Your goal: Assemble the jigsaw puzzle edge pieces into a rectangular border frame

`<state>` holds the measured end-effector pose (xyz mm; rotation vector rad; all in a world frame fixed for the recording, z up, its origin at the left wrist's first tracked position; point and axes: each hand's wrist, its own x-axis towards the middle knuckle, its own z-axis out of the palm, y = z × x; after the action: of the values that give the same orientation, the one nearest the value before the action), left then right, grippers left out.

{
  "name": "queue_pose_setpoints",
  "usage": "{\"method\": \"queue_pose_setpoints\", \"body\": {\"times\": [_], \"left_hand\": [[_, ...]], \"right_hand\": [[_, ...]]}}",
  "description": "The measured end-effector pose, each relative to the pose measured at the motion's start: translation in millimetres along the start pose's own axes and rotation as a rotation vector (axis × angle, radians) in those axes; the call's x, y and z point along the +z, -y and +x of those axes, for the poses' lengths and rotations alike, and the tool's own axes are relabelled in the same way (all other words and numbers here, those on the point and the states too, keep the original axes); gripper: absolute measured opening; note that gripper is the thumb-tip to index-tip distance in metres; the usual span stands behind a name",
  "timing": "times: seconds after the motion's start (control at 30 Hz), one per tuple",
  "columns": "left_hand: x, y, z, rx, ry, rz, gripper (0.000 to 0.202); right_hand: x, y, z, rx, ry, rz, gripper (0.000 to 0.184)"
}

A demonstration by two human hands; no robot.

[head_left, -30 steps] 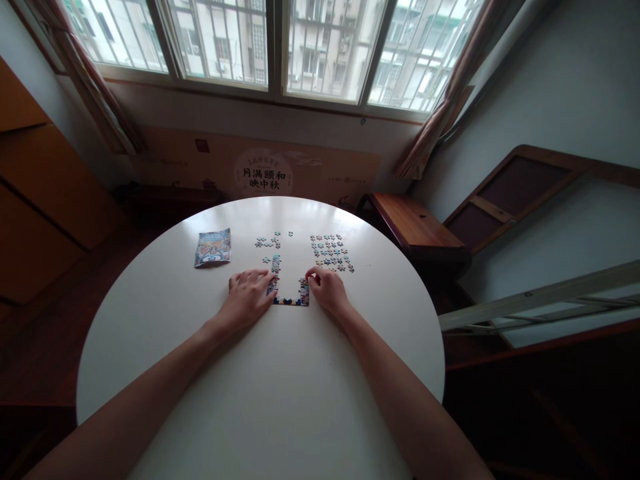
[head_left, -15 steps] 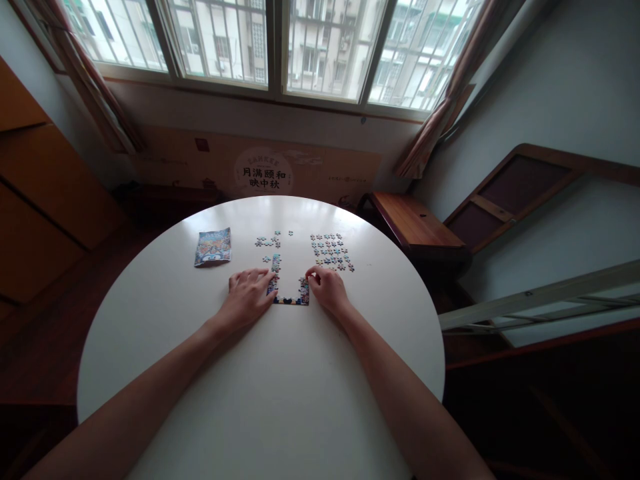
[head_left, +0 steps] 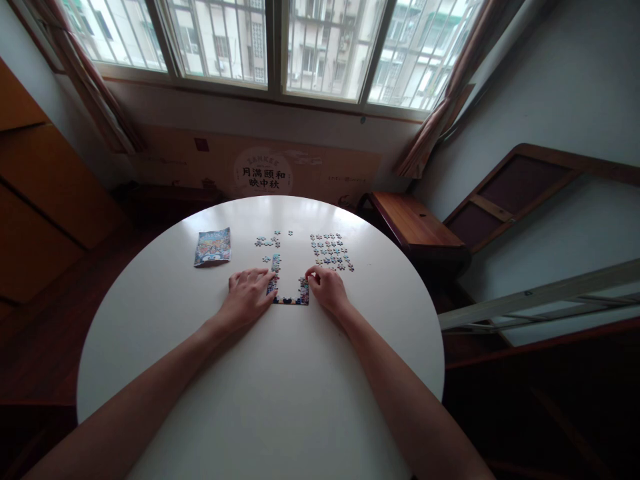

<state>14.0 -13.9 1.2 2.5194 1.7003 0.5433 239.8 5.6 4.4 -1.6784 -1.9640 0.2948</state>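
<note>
A partly joined jigsaw frame (head_left: 289, 300) lies on the round white table (head_left: 260, 387), its left side, bottom edge and a short right side in place. My left hand (head_left: 247, 295) rests flat beside the frame's left side, fingers stretched out and touching it. My right hand (head_left: 326, 288) sits at the frame's right side with fingers curled and the fingertips pinched at the top of that side; whether a piece is in them I cannot make out.
Loose puzzle pieces lie in two groups beyond the hands, a small one (head_left: 270, 241) and a larger one (head_left: 331, 251). A printed picture bag (head_left: 213, 247) lies at the left. A wooden bench (head_left: 413, 227) stands right of the table, under the window.
</note>
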Motion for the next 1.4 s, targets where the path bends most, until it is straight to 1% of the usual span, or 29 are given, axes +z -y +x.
{"method": "queue_pose_setpoints", "body": {"times": [0.63, 1.4], "left_hand": [[-0.4, 0.6, -0.9, 0.018, -0.013, 0.007, 0.039], [-0.6, 0.0, -0.1, 0.009, -0.009, 0.016, 0.040]], "right_hand": [[2.2, -2.0, 0.1, -0.003, 0.002, -0.007, 0.021], [0.9, -0.6, -0.3, -0.004, -0.011, -0.008, 0.022]]}}
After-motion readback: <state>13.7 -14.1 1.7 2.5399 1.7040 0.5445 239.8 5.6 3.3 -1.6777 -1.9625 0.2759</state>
